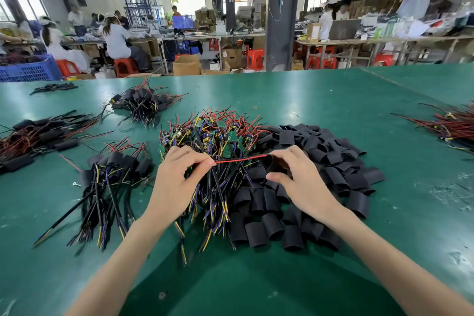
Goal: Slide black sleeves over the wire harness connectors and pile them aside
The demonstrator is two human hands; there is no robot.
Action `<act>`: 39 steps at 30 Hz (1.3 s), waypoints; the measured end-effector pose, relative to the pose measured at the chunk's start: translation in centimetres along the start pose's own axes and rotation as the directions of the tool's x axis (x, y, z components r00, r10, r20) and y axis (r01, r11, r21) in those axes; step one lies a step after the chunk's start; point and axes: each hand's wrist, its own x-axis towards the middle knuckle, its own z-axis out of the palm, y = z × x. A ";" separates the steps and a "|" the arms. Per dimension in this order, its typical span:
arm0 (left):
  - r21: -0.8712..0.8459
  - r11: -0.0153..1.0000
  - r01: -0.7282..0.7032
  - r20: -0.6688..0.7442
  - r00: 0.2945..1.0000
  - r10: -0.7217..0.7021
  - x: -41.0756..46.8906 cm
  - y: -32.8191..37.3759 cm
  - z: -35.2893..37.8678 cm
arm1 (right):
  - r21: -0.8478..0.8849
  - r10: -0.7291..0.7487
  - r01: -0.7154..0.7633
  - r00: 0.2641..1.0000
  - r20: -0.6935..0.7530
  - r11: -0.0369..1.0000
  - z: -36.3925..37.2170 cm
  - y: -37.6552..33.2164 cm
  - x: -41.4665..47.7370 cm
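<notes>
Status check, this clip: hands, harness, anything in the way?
Left hand, right hand pinch red wire taut. Wire unsleeved. Harness pile tangled beneath.

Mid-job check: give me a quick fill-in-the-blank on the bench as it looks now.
The left hand pinches a ____ wire that runs across to the right hand.
The loose black sleeves are piled to the ____ of the bare circuit-board harnesses.
The table top is ____.
Missing words: red; right; green.
</notes>
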 end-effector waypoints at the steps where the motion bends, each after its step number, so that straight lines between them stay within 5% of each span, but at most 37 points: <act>1: 0.005 1.000 -0.003 0.008 1.000 0.003 0.0 0.0 0.1 | 0.009 -0.013 0.013 1.000 -0.003 1.000 0.0 -0.2 0.0; 8: 0.131 0.989 -0.067 0.012 0.998 0.066 -0.3 -0.4 0.3 | 0.059 -0.083 0.085 0.996 -0.035 0.995 -0.5 -1.0 -0.1; 14: 0.281 0.929 -0.241 0.069 0.970 0.231 -0.5 0.2 0.6 | -0.335 -0.246 0.263 0.965 0.093 0.905 -0.1 -1.4 -0.5; 18: 0.201 0.954 -0.221 0.178 0.966 0.186 -1.0 1.7 1.2 | -0.458 -0.322 0.350 0.936 0.142 0.817 0.4 -2.5 -0.8; 27: -0.125 0.989 -0.083 0.348 0.929 0.122 -2.0 2.6 1.9 | -0.348 -0.271 0.373 0.912 0.309 0.860 2.0 -2.5 -1.8; 33: 0.081 0.993 -0.083 0.421 0.906 0.041 -1.0 0.2 0.4 | -0.395 -0.263 0.377 0.912 0.314 0.837 1.1 -2.4 -1.4; 39: 0.096 0.993 -0.072 0.273 0.961 0.043 -1.1 0.2 0.8 | -0.310 -0.255 0.352 0.915 0.312 0.883 0.2 -2.6 -1.2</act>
